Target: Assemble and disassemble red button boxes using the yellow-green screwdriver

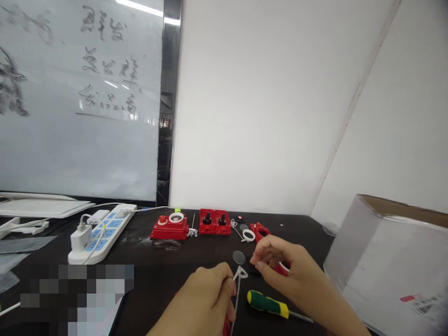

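My left hand [206, 294] is closed in a pinch on a thin white cord [239, 280] with a small loop at its top. My right hand [283, 268] is curled over a red part with a white ring [283, 268], fingertips close to the cord's loop. A small clear round lens [238, 257] lies on the dark table just beyond the two hands. A screwdriver with a green and yellow handle [268, 303] lies under my right wrist.
Further back stand a red box with a button [170, 227], a red two-cell housing [214, 222], a white ring [248, 235] and a red piece [259, 230]. A white power strip [103, 232] lies left. A cardboard box [392, 256] fills the right side.
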{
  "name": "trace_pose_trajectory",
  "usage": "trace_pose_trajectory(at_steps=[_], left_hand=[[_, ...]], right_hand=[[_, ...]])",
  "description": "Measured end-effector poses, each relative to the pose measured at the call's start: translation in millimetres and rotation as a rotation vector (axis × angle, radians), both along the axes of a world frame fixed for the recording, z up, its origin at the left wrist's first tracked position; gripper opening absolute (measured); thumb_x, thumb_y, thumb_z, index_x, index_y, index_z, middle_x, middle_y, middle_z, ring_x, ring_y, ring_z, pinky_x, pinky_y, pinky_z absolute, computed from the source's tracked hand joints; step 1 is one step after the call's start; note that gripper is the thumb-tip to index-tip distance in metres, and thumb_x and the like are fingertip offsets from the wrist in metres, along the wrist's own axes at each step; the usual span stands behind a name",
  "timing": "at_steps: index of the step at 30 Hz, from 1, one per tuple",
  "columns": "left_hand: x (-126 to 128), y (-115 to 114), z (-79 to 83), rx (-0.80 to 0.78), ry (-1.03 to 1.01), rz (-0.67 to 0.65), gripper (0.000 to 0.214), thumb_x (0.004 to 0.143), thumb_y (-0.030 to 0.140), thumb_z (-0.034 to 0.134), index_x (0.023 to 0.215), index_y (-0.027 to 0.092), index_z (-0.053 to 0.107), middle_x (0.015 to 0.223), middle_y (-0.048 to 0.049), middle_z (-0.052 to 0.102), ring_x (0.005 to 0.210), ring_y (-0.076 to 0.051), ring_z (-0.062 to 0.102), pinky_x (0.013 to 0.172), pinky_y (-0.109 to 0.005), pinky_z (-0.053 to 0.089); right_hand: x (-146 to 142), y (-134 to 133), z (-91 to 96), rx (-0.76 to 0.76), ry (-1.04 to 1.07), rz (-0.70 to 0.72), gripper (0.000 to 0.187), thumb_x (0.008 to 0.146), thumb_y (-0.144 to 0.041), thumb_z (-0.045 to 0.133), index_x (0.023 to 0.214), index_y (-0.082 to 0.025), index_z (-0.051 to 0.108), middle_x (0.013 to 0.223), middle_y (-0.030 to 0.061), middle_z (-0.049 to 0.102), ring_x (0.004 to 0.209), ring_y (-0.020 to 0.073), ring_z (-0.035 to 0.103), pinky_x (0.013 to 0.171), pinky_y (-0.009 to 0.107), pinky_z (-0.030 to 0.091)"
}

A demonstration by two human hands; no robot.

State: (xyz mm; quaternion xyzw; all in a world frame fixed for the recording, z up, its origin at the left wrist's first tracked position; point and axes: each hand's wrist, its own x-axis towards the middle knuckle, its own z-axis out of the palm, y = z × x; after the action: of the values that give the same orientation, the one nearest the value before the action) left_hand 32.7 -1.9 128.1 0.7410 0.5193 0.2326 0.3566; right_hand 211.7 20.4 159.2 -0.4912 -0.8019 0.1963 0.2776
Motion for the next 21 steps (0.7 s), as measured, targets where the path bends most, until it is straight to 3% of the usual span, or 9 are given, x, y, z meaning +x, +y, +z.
trace_pose_trajectory(at_steps=[6,13,21], left_hand=[[0.0,-0.6,2.2,0.013,-0.004,-0.039,0.03,0.09,0.029,0.026,0.069,0.02,0.045,0.068,0.0001,0.071,0.046,-0.01,0.058,0.06,-0.023,0.041],[0.6,1.9,-1.2,0.023,0.006,-0.054,0.027,0.089,0.028,0.027,0.071,0.02,0.045,0.067,0.0011,0.07,0.052,-0.012,0.061,0.061,-0.023,0.042],[0.9,-2.1,0.9,0.052,0.014,-0.008,0.025,0.087,0.025,0.03,0.071,0.021,0.048,0.064,0.0011,0.069,0.07,-0.016,0.065,0.068,-0.025,0.043]], right_hand=[[-1.1,-3.7,-4.2,-0.104,-0.032,0.105,0.028,0.074,-0.019,0.053,0.099,-0.024,0.062,0.093,0.0006,0.066,0.082,0.0144,0.058,0.073,0.025,0.045],[-11.6,-0.1,-3.6,-0.126,-0.024,0.148,0.014,0.079,-0.023,0.05,0.075,-0.018,0.062,0.07,-0.0013,0.063,0.065,0.0102,0.053,0.059,0.02,0.04],[-5.3,1.5,-6.1,-0.255,0.05,0.177,0.009,0.071,-0.012,0.05,0.072,-0.019,0.045,0.063,-0.0049,0.056,0.058,0.0082,0.049,0.053,0.018,0.037]])
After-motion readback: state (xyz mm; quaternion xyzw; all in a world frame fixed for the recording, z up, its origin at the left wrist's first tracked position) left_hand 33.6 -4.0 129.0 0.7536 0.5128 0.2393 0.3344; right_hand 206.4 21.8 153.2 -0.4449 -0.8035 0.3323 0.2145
